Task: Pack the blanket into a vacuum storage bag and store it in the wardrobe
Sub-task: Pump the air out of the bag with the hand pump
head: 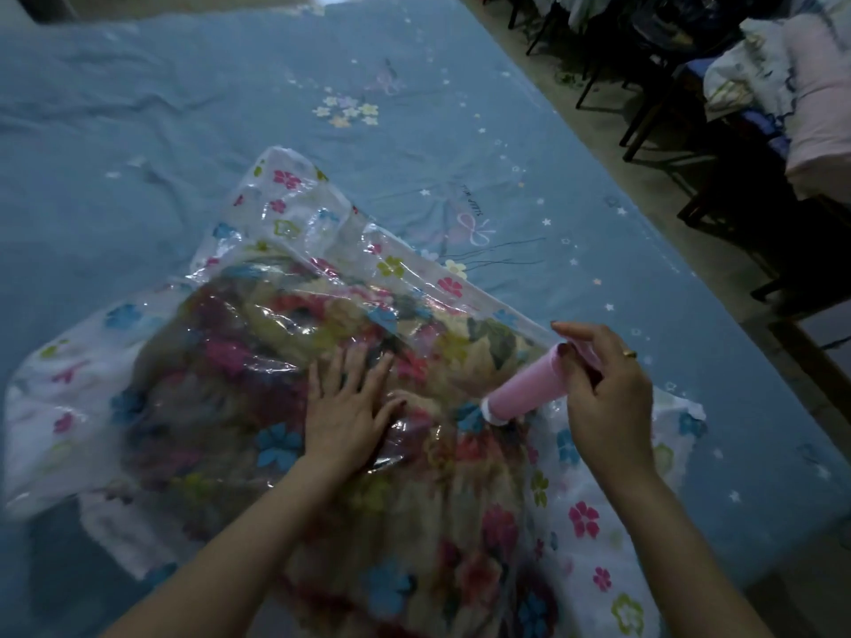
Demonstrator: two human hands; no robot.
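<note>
We had the thick, flower-patterned fleece blanket (pixel 350 453) already inside the clear plastic vacuum storage bag printed with coloured blossoms (pixel 294 200), which lay across the lower middle of the frame on the blue bedsheet dotted with stars and bows (pixel 138 108). The bag was still puffy and crinkled, so we judged the air was only partly out.

Our left hand (pixel 347 409) lay flat at frame centre, fingers straight and spread, pressing on the plastic over the blanket; we took it that this was to steady the bag and push air toward the valve. Our right hand (pixel 603 389), right of centre, had its fingers and thumb curled round the top end of the pink cylindrical hand pump (pixel 525 389), whose white base sat on the bag, apparently on the valve, though the valve itself was hidden. The pump leaned toward the lower left, held so its base stayed seated.

At the upper right stood dark chairs heaped with pale laundry (pixel 783 85), beyond the bed's edge. No wardrobe was in sight.
</note>
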